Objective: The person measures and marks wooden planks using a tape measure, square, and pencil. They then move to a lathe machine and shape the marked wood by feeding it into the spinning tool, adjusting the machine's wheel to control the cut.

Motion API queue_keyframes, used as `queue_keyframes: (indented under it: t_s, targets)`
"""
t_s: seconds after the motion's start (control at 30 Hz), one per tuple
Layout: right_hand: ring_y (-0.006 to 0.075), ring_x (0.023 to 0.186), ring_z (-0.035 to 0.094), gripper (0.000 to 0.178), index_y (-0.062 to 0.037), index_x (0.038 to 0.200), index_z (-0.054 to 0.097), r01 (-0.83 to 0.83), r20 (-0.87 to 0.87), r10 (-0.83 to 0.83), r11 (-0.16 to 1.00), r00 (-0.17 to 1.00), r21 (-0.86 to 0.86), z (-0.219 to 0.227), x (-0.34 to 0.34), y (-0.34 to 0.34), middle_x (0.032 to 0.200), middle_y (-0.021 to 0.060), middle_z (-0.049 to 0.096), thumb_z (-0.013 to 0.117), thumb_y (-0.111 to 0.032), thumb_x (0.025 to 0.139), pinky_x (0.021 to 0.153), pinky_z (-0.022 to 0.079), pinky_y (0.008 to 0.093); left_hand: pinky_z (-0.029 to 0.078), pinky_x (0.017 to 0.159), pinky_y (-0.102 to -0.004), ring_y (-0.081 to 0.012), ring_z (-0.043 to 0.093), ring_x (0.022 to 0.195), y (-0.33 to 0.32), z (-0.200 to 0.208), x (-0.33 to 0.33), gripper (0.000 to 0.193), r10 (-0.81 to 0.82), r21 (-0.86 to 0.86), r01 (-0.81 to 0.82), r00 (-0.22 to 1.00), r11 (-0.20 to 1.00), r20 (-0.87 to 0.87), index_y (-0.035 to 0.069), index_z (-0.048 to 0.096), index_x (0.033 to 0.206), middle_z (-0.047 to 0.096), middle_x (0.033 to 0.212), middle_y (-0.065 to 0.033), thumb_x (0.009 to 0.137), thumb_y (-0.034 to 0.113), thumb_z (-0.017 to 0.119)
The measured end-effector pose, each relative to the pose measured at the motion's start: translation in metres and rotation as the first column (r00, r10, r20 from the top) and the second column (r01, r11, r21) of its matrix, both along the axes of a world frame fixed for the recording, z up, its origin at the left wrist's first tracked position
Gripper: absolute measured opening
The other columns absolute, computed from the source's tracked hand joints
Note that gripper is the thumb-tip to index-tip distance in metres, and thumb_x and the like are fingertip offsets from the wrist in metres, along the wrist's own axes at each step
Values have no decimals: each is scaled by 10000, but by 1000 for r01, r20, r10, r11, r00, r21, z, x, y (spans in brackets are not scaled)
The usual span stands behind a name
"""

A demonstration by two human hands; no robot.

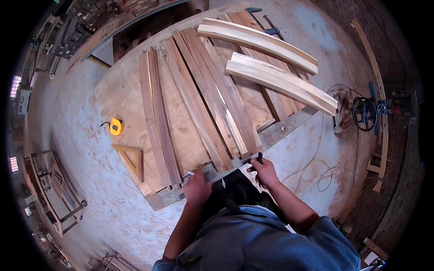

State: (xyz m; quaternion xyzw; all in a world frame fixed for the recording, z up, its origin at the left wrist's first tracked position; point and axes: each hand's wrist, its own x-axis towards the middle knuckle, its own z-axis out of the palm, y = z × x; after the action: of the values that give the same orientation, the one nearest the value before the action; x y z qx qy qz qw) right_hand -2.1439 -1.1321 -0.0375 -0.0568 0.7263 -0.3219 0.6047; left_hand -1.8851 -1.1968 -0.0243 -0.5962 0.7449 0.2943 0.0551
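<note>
My left hand [197, 186] is closed at the near edge of the table, with a small white stick [191, 173] showing at its fingers. My right hand [264, 172] is closed round a small black object [260, 157] whose kind I cannot make out. It is just beyond the near ends of several long brown wooden boards [209, 88], which lie side by side and point away from me. Left of these, a narrower group of reddish-brown strips [155, 113] ends close to my left hand. Two pale timbers [280, 83] [257, 41] lie slantwise over the boards on the right.
The plywood tabletop [118, 95] also carries a yellow tape measure [116, 126] and a wooden set square [132, 160] on the left. A clamp [266, 25] is at the far edge. Right of the table stand a machine with a handwheel [364, 113] and a loose cable [327, 174] on the floor.
</note>
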Motion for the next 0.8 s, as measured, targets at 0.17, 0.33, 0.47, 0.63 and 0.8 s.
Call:
queue_keyframes:
  t_s: [0.17,0.33,0.47,0.63,0.8]
  targets:
    - [170,830,689,232,-55,1056,580,368,270,-351,930,897,-15,-8,6,-8,974,90,653,581,-271,972,383,409,265,551,784,-477,-384,660,953,-3,-9,-26,689,-70,50,77,989,996,-133,108,449,1367,635,1139,-206,751,206,740]
    - [203,875,702,234,-66,1097,570,501,375,-481,864,793,50,-25,13,-12,1039,69,645,544,-269,983,412,399,260,541,819,-478,-364,664,970,-4,-6,-11,676,-77,102,92,987,991,-142,99,456,1359,645,1128,-198,764,245,743]
    - [179,812,702,222,-104,1035,577,477,244,-471,878,848,34,-6,12,-3,984,56,653,511,-313,999,412,374,236,510,896,-469,-371,638,1048,-16,17,-21,638,7,141,36,956,989,-294,72,461,1370,645,1154,-194,808,237,714]
    - [186,616,676,526,-83,1238,517,365,295,-334,929,895,-56,57,3,-31,857,65,661,417,-545,1007,334,366,235,518,867,-441,-354,649,1015,-50,41,-57,567,151,213,-52,865,976,-478,38,512,1340,670,1077,-184,850,261,692]
    - [137,432,515,620,-69,1162,591,-1,438,52,993,897,-117,41,-31,-76,662,58,594,347,-615,999,328,316,241,525,841,-402,-310,664,960,-57,45,-64,535,309,305,-145,736,941,-603,25,531,1320,682,1024,-158,864,261,684]
